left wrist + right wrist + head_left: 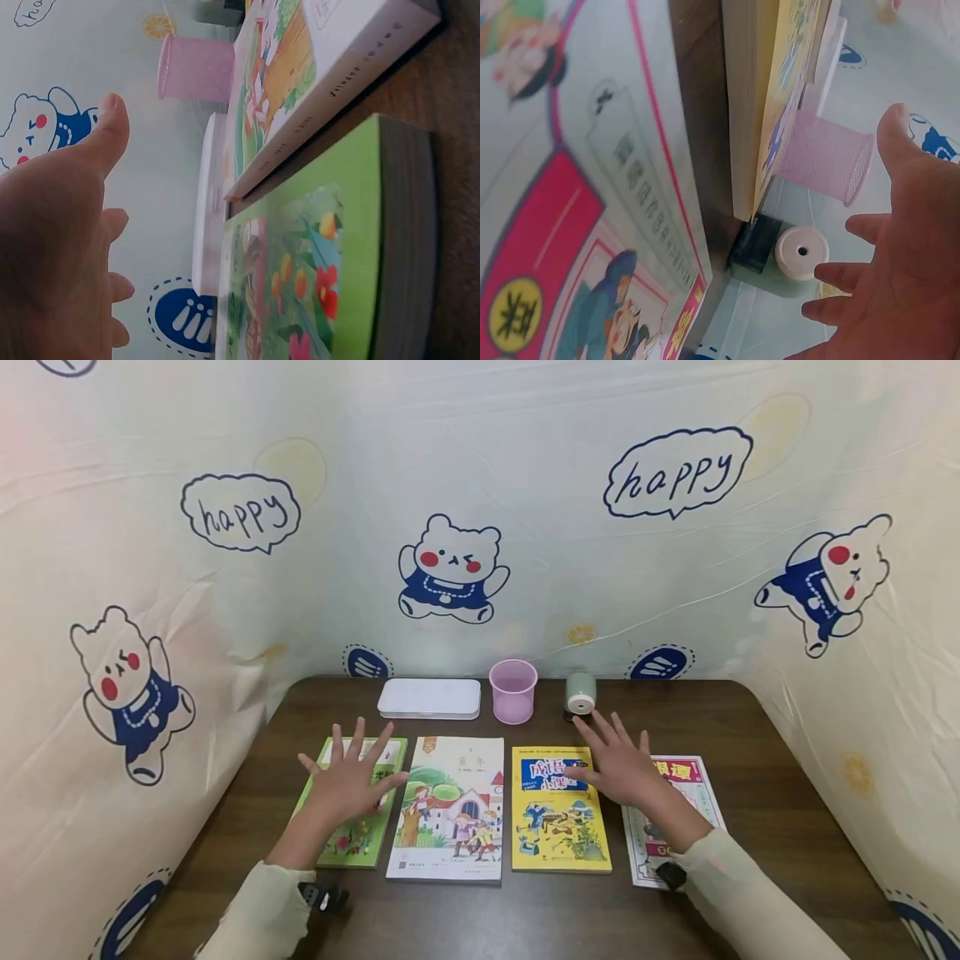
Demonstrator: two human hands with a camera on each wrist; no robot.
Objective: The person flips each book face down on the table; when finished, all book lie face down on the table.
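Head view: four books in a row on the brown wooden counter [787, 793].
Left hand [347, 783]: fingers spread wide, holding nothing, over the green paperback book [360, 835].
Right hand [617, 767]: fingers splayed, empty, between the yellow paperback book [558, 827] and the thin pink-and-white booklet [693, 785].
Handling: judged light, stiff, glossy and slippery; take each by its free edge.

4 books fill the middle of the frame: a green book [352, 814], a white storybook [450, 810], a yellow book [558, 810] and a red-and-white booklet [675, 818], with only narrow strips of table [780, 752] between them. Behind, a white case [429, 698], pink mesh cup [513, 691] and green pencil sharpener [581, 693] line the upper centre. Bare wood lies at lower centre and both sides, walled by the printed curtain [525, 485].
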